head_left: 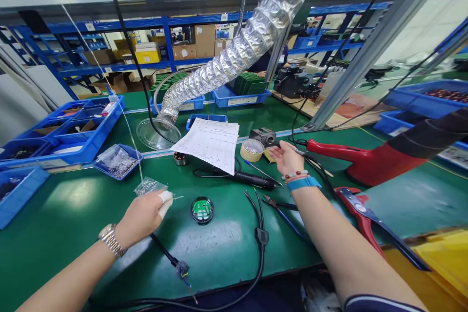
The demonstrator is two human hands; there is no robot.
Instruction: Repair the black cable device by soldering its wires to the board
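Note:
My left hand [148, 214], its thumb and finger wrapped in white, is closed at the left above the green table, beside a clear plastic bag [149, 186]. A thin strand sticks out from its fingertips. To its right lies a round black part with a green circuit board [202, 210]. My right hand [287, 158] reaches to the soldering iron stand [263, 135], palm partly up, near a dark handle with a cable. Beside it sits a tape roll [252, 149]. A black cable with a split end [262, 237] lies between my arms, and another cable with bare wires [182, 268] lies below my left hand.
A written paper sheet [210, 142] lies mid-table, a black tool [256, 180] under it. Pliers [288, 214], a red heat gun [380, 161] and a large red-handled cutter [365, 209] are at right. Blue bins [84, 141] stand left. A foil duct [234, 58] hangs overhead.

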